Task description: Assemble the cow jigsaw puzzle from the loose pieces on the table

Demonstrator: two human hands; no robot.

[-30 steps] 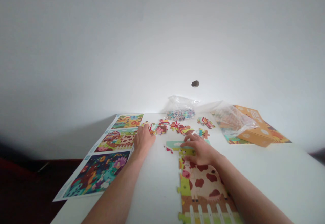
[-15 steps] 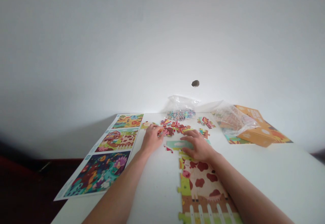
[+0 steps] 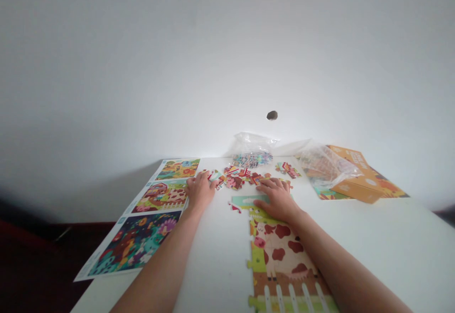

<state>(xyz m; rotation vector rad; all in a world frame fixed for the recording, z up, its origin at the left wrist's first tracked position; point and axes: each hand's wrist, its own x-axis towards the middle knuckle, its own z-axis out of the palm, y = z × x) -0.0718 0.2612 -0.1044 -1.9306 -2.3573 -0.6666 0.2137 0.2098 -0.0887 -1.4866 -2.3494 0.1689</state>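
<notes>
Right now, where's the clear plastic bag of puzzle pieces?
In the head view, the clear plastic bag sits at the far edge of the white table, just beyond the loose puzzle pieces, with the orange cardboard box off to its right.

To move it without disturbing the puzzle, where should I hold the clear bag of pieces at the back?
Probably pinch the bag at its loose upper plastic, with the fingers coming from above, over the scattered pieces. That part looks slack and empty, while the pieces lie low in it.

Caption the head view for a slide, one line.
Left hand at loose jigsaw pieces, right hand on a part-built cow puzzle.
</notes>
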